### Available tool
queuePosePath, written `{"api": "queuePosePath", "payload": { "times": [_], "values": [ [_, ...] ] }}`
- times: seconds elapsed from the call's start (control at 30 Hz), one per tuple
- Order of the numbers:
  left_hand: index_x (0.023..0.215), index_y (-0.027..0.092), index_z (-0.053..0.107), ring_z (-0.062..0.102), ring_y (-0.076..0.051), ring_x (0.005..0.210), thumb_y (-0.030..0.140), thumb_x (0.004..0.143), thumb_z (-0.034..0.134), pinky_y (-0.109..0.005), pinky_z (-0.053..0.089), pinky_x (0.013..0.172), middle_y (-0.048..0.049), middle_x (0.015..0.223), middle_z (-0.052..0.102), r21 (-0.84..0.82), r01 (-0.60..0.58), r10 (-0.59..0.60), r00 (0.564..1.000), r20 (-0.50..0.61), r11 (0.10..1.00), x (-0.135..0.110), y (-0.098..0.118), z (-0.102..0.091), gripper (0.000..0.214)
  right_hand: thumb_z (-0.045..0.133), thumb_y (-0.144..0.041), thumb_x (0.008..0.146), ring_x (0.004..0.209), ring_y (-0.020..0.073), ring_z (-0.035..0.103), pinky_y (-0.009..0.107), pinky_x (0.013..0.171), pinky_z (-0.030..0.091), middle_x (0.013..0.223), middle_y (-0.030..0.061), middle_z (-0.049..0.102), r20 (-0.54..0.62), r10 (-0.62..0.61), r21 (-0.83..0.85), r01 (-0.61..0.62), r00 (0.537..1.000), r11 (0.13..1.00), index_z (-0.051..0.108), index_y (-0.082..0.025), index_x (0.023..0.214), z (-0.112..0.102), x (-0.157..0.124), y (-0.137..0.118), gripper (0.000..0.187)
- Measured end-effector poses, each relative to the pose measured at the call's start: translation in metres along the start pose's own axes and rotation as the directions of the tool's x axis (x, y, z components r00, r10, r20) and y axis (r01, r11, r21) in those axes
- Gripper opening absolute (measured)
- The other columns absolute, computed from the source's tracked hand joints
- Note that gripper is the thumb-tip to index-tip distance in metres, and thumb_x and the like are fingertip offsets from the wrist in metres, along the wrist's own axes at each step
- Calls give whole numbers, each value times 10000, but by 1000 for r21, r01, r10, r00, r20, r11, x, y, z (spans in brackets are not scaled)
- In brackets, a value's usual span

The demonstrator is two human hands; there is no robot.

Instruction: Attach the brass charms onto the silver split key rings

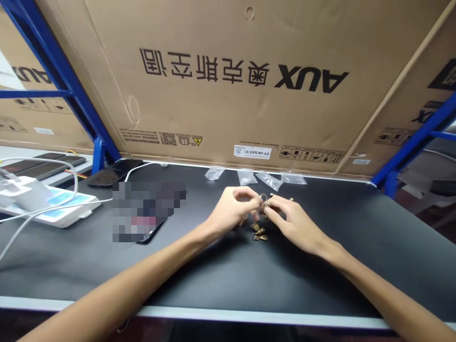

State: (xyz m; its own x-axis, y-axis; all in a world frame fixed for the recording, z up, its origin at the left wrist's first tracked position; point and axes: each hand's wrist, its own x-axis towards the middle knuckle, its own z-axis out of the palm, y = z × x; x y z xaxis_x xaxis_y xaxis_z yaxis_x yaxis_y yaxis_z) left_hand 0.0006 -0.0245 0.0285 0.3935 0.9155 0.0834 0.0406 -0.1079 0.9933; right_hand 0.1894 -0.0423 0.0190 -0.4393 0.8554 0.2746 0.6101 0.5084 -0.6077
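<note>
At the far left of the black workbench (320,270) sits a white electrical unit with blue labels (46,202), trailing white cables (74,183). Just right of it lies a black phone (116,172), and nearer the middle a pixelated patch hides an object (149,211). Small clear plastic bags (230,175) line the back edge. Mid-bench, the left hand (231,209) curls its fingers in and, with the right hand (288,223), pinches a small metal ring (262,198) from both sides, fingertips closed on it. Small brass pieces (259,232) sit in a cluster on the bench just below the ring; whether they are joined to it is hard to tell. Behind everything, an AUX cardboard carton (228,80) stands in blue steel racking (101,154).
</note>
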Motion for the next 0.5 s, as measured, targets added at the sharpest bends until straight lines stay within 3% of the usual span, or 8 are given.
{"api": "queuePosePath", "payload": {
  "times": [0.07, 0.1, 0.2, 0.27, 0.37, 0.43, 0.47, 0.5],
  "values": [
    [776, 147, 643, 578, -88, 577, 227, 809, 626, -172, 413, 492, 6, 679, 633, 216, -215, 232, 971, -59, 952, -1, -5, 3, 88, 387, -368, 1017, 795, 169, 561, 300, 744, 422, 844, 10, 627, 42, 51, 166, -57, 998, 984, 614, -203, 867, 0, 1, -4, 318],
    [780, 150, 649, 581, -89, 596, 209, 814, 618, -182, 430, 524, 3, 710, 644, 364, -333, 373, 927, -43, 870, -1, -9, 3, 75, 390, -372, 1014, 772, 165, 562, 294, 727, 425, 811, 5, 620, 71, 75, 228, -89, 995, 969, 602, -198, 839, -1, 1, -5, 325],
    [801, 164, 671, 566, -74, 594, 148, 820, 599, -180, 409, 523, 5, 753, 662, 693, -540, 646, 751, 140, 478, 1, -19, 1, 76, 397, -358, 1001, 695, 151, 558, 280, 674, 429, 725, -3, 599, 148, 137, 353, -182, 980, 918, 559, -189, 759, -3, 0, -6, 337],
    [809, 172, 671, 568, -65, 566, 131, 834, 585, -177, 390, 496, 10, 757, 677, 780, -577, 717, 648, 257, 242, 3, -22, -3, 98, 402, -348, 989, 659, 147, 553, 271, 630, 428, 686, -4, 576, 215, 158, 484, -245, 964, 840, 537, -187, 735, -6, -1, -6, 330],
    [785, 186, 667, 565, -60, 514, 148, 854, 588, -189, 373, 473, 12, 761, 710, 803, -596, 750, 538, 384, 17, 8, -21, -12, 111, 380, -365, 979, 607, 132, 531, 251, 552, 402, 653, -22, 478, 343, 127, 688, -341, 931, 640, 467, -193, 707, -12, -2, -5, 333],
    [833, 204, 688, 573, -62, 510, 179, 870, 600, -199, 376, 481, 9, 806, 738, 786, -612, 746, 483, 459, -87, 10, -20, -17, 99, 378, -373, 970, 571, 110, 490, 234, 515, 363, 668, -37, 399, 410, 94, 772, -400, 907, 494, 429, -196, 708, -15, -2, -3, 320],
    [863, 215, 699, 584, -65, 521, 187, 876, 600, -201, 383, 490, 10, 821, 746, 790, -604, 750, 472, 463, -108, 10, -20, -18, 104, 384, -375, 967, 560, 100, 470, 230, 507, 349, 681, -41, 372, 417, 91, 792, -410, 905, 453, 419, -196, 712, -16, -2, -1, 313],
    [893, 221, 708, 602, -71, 545, 191, 880, 598, -201, 395, 503, 8, 835, 751, 805, -588, 760, 488, 429, -76, 10, -19, -17, 115, 397, -376, 964, 561, 97, 460, 229, 507, 345, 690, -41, 362, 404, 96, 802, -403, 910, 441, 420, -195, 717, -16, -1, 0, 306]
  ]
}}
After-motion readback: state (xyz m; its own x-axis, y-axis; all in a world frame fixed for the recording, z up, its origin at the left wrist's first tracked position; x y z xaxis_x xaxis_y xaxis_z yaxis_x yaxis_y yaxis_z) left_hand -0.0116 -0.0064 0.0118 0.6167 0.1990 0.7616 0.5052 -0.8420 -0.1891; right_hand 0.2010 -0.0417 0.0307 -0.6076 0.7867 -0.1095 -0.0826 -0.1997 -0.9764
